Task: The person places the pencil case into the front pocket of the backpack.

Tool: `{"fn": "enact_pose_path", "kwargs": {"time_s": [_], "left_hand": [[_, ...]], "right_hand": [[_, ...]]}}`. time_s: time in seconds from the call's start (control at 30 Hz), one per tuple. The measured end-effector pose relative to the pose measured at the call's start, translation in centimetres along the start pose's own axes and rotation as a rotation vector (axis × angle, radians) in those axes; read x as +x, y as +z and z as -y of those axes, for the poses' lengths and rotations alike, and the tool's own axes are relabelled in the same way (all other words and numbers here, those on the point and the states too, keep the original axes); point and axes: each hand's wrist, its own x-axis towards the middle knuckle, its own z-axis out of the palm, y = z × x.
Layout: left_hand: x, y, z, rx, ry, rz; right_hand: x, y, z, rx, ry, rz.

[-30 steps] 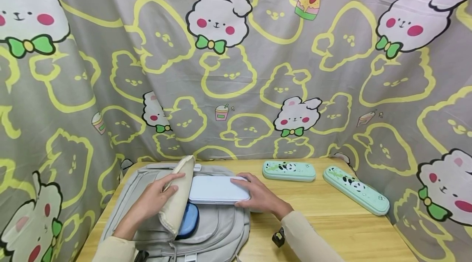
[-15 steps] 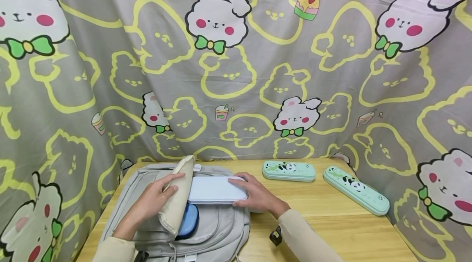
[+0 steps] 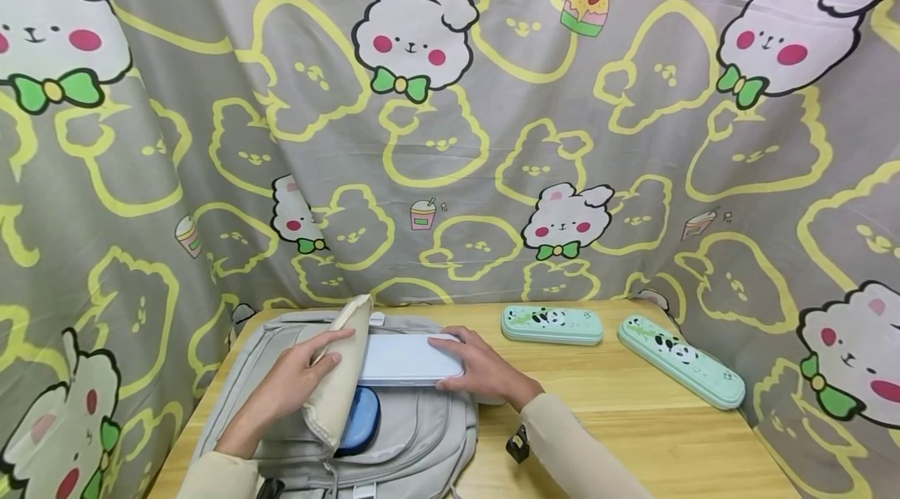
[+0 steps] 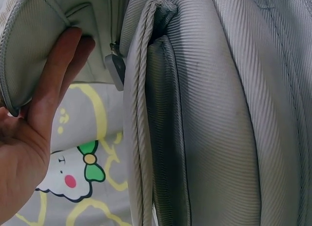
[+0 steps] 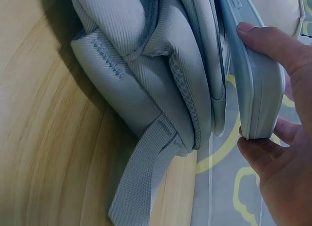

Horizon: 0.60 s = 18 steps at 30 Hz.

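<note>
Farther left than a second ago, the right hand [image 3: 488, 370] pinches the end of the pale blue case [image 3: 404, 360] between thumb and fingers. That case lies above the grey bag [image 3: 429, 425], its left end hidden behind the raised cream flap [image 3: 339, 405]. Fairly straight fingers of the left hand [image 3: 291, 374] hold the flap. Below sits a darker blue case [image 3: 361, 417]; two mint panda cases [image 3: 551, 326] [image 3: 680, 362] rest farther right on the table [image 3: 619, 390].

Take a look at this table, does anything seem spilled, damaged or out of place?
Nothing looks spilled or damaged. The right panda case looks slightly askew: it lies slanted, while the left panda case sits nearly parallel to the back edge of the table. The flap of the bag stands up, but the left hand is touching it.
</note>
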Motion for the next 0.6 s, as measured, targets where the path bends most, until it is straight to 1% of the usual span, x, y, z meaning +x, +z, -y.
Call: {"fn": "enact_pose_path", "kwargs": {"time_s": [0.3,0.5,0.6], "left_hand": [[0.0,0.0,0.0,-0.008,0.014,-0.001],[-0.1,0.0,-0.1,-0.022,0.009,0.01],[-0.1,0.0,-0.2,-0.02,0.014,0.001]], "right_hand": [[0.9,0.3,0.3,0.002,-0.016,0.011],[1.3,0.5,0.7,-0.017,-0.019,0.02],[1.6,0.5,0.9,-0.024,-0.025,0.021]]}}
